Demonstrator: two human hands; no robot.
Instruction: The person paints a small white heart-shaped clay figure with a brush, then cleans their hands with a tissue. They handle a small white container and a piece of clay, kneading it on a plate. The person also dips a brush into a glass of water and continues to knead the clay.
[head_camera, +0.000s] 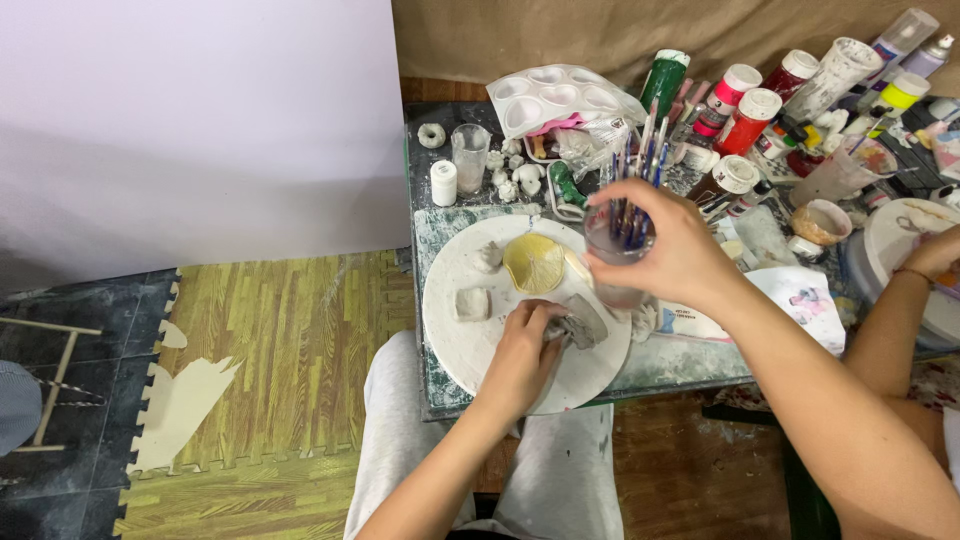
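Note:
My right hand (672, 245) grips a clear cup (618, 262) full of blue-handled brushes (634, 170), held just above the right edge of a round white board (452, 335). Lower on that board, my left hand (523, 352) pinches a grey lump of clay or cloth (582, 327). A yellow leaf-shaped dish (534, 262) lies on the board between the hands. Two small pale clay pieces (472, 303) rest on the board's left part.
Paint bottles (750, 118), a white palette (560, 98), a clear glass (469, 155) and small white figures (512, 175) crowd the low table's back. Another person's hand (935, 255) is at the right edge. A white wall panel (200, 120) stands left; wood-pattern floor mats (270, 370) lie below.

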